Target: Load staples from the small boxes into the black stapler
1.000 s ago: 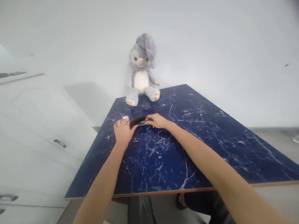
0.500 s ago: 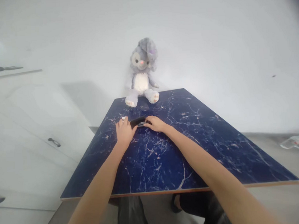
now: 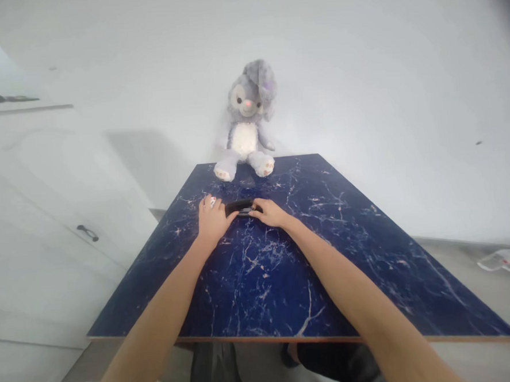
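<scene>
A small black case (image 3: 239, 206), parted along its front with silvery items showing inside, lies on the dark blue marbled table (image 3: 261, 288). From the left, my left hand (image 3: 212, 221) grips its end, the thumb along the near edge. My right hand (image 3: 271, 213) has the right end between thumb and fingers. By my left fingertips shows a little white thing with red marks (image 3: 213, 201), too small to name. Part of the case is hidden behind both hands.
A grey plush rabbit (image 3: 245, 137) sits at the table's far edge against the white wall. White cabinets with dark handles (image 3: 87, 233) stand at the left. A clear plastic item (image 3: 504, 260) lies on the floor at the right.
The view has shifted slightly. Both hands stay on the black case, which appears a little farther right in the picture, and its gap looks somewhat wider.
</scene>
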The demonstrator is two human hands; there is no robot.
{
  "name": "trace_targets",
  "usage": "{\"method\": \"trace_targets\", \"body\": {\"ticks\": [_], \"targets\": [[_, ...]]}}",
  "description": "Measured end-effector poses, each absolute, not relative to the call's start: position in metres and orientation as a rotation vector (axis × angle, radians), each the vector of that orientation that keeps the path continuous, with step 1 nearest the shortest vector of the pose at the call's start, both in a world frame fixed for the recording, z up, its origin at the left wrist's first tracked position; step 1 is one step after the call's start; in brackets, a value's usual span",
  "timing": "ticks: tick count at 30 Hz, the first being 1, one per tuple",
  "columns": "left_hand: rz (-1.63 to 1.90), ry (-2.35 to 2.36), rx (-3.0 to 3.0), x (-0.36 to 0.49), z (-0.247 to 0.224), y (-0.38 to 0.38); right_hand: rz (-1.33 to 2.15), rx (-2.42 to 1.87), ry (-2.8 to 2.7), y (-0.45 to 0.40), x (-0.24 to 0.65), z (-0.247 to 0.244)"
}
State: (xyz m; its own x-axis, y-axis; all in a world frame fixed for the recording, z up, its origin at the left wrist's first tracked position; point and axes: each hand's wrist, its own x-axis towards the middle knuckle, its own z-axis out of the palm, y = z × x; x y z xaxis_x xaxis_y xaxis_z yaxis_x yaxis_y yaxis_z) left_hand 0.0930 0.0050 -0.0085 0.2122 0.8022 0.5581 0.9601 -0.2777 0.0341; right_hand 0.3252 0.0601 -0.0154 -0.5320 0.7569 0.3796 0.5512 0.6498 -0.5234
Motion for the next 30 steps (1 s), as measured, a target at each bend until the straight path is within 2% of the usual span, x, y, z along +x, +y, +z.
{"method": "trace_targets", "body": {"ticks": [8,21,30], "targets": [[-0.718,-1.813,-2.009,0.12,-0.011,0.015,0.354,-1.019,-2.243,0.053,0.318,-0.022],[-0.584,-1.523,-2.077,0.109,-0.005,0.019,0.499,-0.965,-2.201,0.053,0.326,-0.021],[-0.617,-1.52,-2.081,0.113,-0.006,0.02,0.579,-1.054,-2.094,0.047,0.329,-0.02]]}}
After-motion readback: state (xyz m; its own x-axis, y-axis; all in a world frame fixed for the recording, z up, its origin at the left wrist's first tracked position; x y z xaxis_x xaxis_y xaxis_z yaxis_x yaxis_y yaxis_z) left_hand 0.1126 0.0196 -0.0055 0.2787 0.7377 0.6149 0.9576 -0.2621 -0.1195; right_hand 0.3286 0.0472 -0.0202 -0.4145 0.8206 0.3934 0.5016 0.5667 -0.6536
